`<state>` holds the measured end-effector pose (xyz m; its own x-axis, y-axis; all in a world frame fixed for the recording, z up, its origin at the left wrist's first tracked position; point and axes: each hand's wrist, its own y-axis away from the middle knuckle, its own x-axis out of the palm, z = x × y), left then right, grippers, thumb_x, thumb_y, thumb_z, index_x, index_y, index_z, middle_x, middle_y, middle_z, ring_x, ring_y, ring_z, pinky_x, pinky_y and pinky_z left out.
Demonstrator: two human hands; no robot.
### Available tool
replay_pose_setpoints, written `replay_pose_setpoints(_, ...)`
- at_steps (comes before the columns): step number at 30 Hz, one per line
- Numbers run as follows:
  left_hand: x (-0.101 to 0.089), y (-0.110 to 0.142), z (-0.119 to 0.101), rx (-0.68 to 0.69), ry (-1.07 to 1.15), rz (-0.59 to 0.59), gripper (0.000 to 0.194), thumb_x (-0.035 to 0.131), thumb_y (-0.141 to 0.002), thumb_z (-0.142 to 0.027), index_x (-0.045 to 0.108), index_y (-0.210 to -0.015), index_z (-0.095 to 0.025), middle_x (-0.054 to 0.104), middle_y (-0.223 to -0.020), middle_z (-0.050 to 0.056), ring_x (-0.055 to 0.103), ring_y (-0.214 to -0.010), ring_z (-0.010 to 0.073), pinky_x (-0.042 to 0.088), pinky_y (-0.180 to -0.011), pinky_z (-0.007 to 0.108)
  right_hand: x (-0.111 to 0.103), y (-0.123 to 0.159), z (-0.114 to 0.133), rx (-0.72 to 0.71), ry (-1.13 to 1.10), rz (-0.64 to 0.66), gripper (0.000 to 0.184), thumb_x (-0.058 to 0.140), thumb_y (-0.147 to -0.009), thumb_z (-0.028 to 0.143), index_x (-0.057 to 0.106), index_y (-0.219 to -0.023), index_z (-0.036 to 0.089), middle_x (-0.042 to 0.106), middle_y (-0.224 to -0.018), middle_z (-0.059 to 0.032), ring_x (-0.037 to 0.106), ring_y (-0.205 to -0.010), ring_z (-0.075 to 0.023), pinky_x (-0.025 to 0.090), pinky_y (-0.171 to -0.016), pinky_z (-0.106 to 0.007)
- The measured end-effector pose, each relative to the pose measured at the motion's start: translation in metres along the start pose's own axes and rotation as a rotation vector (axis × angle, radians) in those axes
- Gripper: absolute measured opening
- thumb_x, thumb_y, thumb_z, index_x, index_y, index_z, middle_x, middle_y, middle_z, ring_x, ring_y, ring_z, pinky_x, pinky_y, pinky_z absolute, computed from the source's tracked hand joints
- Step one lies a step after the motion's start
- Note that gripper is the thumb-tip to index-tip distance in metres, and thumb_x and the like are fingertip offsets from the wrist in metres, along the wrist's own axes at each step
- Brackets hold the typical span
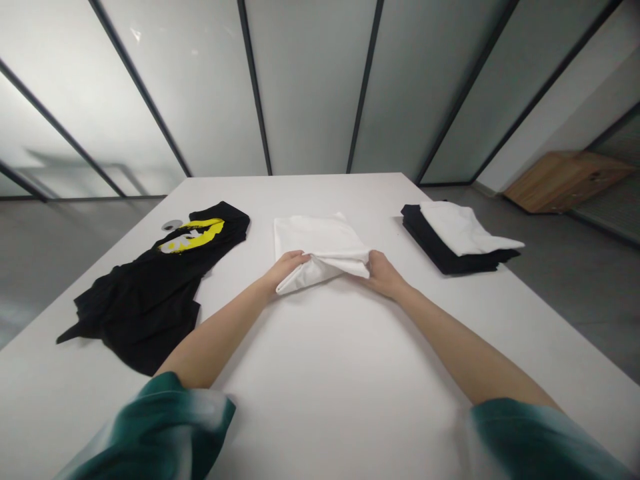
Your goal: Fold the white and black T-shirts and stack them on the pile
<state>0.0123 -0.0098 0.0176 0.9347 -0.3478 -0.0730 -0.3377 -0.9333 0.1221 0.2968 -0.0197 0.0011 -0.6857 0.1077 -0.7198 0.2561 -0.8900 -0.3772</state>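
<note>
The left hand (285,269) and right hand (385,275) pinch the near edge of a white garment (315,241), partly folded at the middle of the white surface (320,347) — a folded black-and-white stack (453,240) sits right, a yellow-printed black shirt (145,313) lies unfolded left

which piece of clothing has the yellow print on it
The black garment spread flat on the left: only it bears a yellow print, unlike the white cloth in the middle or the folded white-on-black stack on the right.
</note>
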Motion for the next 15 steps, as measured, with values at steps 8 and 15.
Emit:
replay_pose_setpoints(8,0.009,0.007,0.001,0.165,-0.383,0.161,0.047,0.058,-0.078,-0.063,0.06,-0.08,-0.017,0.048,-0.062,-0.004,0.047,-0.06,0.013,0.037,-0.056,0.026,-0.005,-0.004,-0.003,0.179,0.019,-0.22,0.036,0.048,-0.082,0.054,0.057,-0.068,0.021,0.056,-0.056,-0.0021,0.05,-0.056,-0.0191,0.034,-0.055,-0.03)
replay_pose_setpoints(15,0.0,0.012,-0.003,0.434,-0.534,0.366,0.095,0.071,-0.061,-0.071,0.052,-0.136,-0.015,0.055,-0.138,0.016,0.051,-0.125,0.0355,0.039,-0.105,0.045,-0.008,-0.005,-0.015,0.309,-0.009,-0.395,0.039,0.05,-0.08,0.056,0.048,-0.061,0.022,0.044,-0.05,0.0018,0.039,-0.053,-0.0153,0.027,-0.051,-0.028)
